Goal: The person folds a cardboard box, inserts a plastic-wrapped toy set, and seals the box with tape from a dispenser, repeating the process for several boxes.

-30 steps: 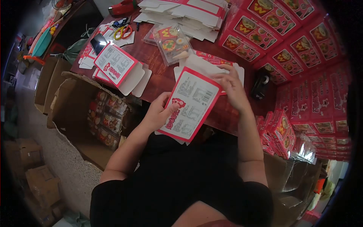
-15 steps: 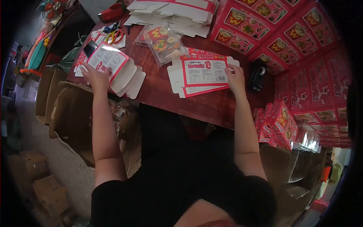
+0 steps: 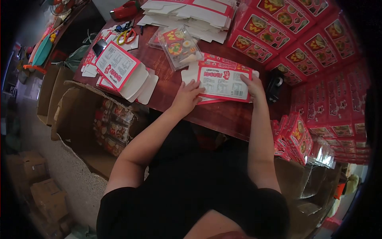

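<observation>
A pink-and-white printed carton (image 3: pixel 225 84), its printed back panel facing up, lies over other pink cartons at the front of the table. My right hand (image 3: pixel 254 87) grips its right end, thumb on top and the other fingers mostly hidden. Bent over the carton's left end are the fingers of my left hand (image 3: pixel 187 97). Just behind, clear plastic packs (image 3: pixel 179 47) with food pictures overlap each other. Further left, a small stack of similar cartons (image 3: pixel 118 69) has white flaps sticking out.
Flat cartons (image 3: pixel 187 18) are piled at the back. Pink boxes (image 3: pixel 278 32) form a wall at right, beside a black tape dispenser (image 3: pixel 274 85). Scissors (image 3: pixel 126 36) lie back left. An open cardboard box (image 3: pixel 79 123) holding packets stands below the table's left edge.
My left hand has left the left stack and moved right to the carton in front of me. My right hand stays at that carton's right end. The camera view has shifted slightly.
</observation>
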Demonstrator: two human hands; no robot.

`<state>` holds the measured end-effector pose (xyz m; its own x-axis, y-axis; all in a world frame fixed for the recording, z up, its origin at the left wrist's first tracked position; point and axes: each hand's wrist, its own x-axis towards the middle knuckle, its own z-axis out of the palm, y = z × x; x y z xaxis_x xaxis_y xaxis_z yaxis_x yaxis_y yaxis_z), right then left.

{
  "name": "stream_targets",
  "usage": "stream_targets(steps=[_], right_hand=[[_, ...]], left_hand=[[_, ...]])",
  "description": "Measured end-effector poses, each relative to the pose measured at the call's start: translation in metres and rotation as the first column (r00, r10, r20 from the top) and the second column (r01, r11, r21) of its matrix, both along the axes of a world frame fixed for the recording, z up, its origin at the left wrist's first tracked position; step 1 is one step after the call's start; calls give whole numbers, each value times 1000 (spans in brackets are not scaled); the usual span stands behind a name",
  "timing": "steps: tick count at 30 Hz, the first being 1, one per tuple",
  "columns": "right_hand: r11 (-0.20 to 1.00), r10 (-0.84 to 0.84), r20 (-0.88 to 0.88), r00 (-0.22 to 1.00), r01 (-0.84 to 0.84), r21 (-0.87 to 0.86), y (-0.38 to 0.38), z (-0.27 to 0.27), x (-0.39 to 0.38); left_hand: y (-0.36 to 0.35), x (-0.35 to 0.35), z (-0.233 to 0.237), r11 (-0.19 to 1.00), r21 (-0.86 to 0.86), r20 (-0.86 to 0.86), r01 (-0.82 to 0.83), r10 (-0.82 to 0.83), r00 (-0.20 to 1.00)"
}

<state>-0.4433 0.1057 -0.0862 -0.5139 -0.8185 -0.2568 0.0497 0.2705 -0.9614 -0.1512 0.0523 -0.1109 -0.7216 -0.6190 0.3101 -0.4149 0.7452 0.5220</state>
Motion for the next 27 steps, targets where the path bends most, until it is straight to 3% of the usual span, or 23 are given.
stream_targets(steps=[2,3,4,6,8,9,10,11,12,14,15,19,22,24,25,26,27], right_hand=[[997,-70,-251,966,61,-44,15,30,-12],[979,-100,-232,968,55,-194,26,36,-25],[979,-148,-325,934,93,-180,38,66,-20],[981,-70,-330,941,4,-195,63,121,0],[994,70,-390,918,-95,-46,83,162,33],[986,138,-359,923,-164,-42,88,170,50],[964,231,-394,889,-265,-33,91,169,62],[930,321,-429,844,-366,-24,92,168,72],[914,342,-505,792,-405,-16,91,164,84],[897,370,-509,777,-442,-21,86,152,101],[910,325,-439,837,-403,-94,83,144,111],[879,396,-365,842,-463,-114,71,130,131],[855,462,-257,849,-504,-126,61,122,139],[816,527,-235,817,-564,-131,56,125,145],[753,527,-420,739,-635,-173,54,122,149],[681,495,-588,640,-706,-195,52,119,155],[648,448,-662,601,-729,-222,47,117,161]], left_hand=[[2,1,9,992,120,-67,-44,52,996],[2,0,14,986,147,-180,-76,102,978],[3,-2,21,979,177,-287,-101,150,946],[5,0,46,977,159,-436,-142,198,878],[11,3,97,981,63,-526,-183,189,830],[18,4,117,980,200,-536,20,92,839],[25,5,136,917,345,-549,199,25,836],[25,6,136,763,516,-490,389,-110,865],[30,7,134,535,681,-503,500,-154,850],[33,11,129,464,775,-406,429,-153,901],[34,14,126,430,815,-356,388,-157,921],[49,30,111,106,849,-529,518,160,834],[53,41,114,237,836,-534,495,149,832],[46,52,103,492,800,-428,344,65,901],[42,54,97,610,746,-364,267,38,931],[42,54,93,863,474,-330,174,-9,944],[42,58,89,939,320,-364,127,-2,931]])
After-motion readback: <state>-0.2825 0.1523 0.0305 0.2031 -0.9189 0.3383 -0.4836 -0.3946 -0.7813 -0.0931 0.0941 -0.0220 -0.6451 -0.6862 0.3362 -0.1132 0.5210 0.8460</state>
